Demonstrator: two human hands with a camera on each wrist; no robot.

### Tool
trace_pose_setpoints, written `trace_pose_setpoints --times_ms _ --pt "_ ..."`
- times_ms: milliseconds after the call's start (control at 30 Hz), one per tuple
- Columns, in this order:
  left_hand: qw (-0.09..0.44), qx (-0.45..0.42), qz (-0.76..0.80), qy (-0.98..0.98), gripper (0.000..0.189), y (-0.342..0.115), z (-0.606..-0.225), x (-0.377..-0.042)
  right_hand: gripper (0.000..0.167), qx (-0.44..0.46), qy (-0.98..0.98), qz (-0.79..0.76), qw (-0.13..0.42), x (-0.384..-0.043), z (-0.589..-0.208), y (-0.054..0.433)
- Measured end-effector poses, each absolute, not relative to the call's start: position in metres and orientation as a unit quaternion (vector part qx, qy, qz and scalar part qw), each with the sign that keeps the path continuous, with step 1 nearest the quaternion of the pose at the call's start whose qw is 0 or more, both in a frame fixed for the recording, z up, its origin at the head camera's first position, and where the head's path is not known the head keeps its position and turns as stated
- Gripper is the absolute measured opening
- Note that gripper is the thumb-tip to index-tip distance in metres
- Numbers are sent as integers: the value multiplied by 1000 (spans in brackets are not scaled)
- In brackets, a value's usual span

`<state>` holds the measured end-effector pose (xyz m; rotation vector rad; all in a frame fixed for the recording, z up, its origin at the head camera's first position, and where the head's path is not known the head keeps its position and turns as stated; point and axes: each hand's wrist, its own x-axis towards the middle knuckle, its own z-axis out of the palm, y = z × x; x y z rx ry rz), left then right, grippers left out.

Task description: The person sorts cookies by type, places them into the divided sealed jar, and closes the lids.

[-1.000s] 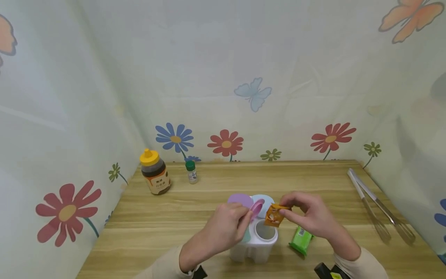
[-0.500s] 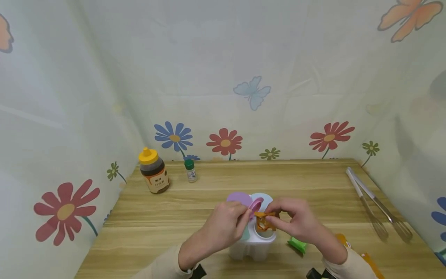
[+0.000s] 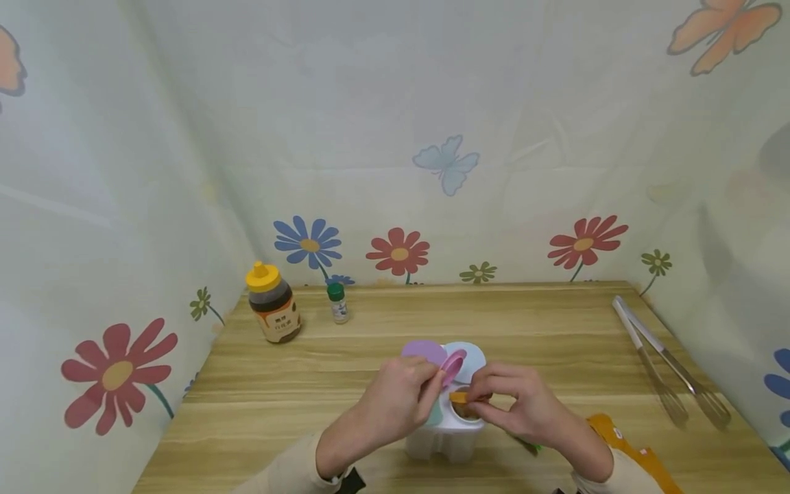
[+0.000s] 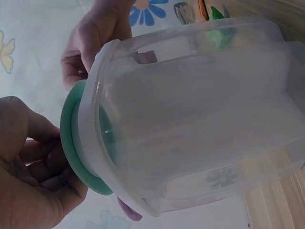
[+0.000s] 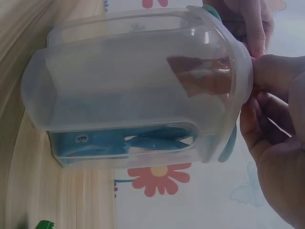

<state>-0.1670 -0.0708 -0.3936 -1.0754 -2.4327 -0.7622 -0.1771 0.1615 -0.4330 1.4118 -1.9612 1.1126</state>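
Note:
A clear plastic canister with several round lids stands at the front of the table. My left hand pinches its pink lid and holds it tilted up beside the uncovered round opening. Over that opening, my right hand pinches a small orange packet by its top edge. Through the wall in the right wrist view, the packet hangs inside the upper compartment. The purple lid, light blue lid and green lid lie on their openings. A blue packet shows in another compartment.
A honey bottle with a yellow cap and a green-capped shaker stand at the back left. Metal tongs lie at the right. An orange wrapper lies by my right forearm, a green packet mostly hidden under my right hand.
My right hand has moved left and down, lowering the orange packet into the opening. The orange wrapper has come into view by the right forearm. My left hand keeps holding the pink lid.

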Motion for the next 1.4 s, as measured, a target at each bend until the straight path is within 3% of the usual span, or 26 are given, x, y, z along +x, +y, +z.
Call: trace_pose_setpoints --times_ms 267,500,1067,1400 --pt "204 -383 -273 -859 25 -71 -395 -167 6 525 -755 321 228 -173 -428 166" --pt "215 -383 -273 -856 25 -71 -396 -167 9 521 -774 304 192 -171 -428 171" --pt "211 -389 -278 -853 24 -72 -397 -167 46 504 -746 371 225 -173 -425 177" --pt "231 -394 -273 -847 26 -72 -397 -166 47 460 -769 363 256 -178 -433 196"
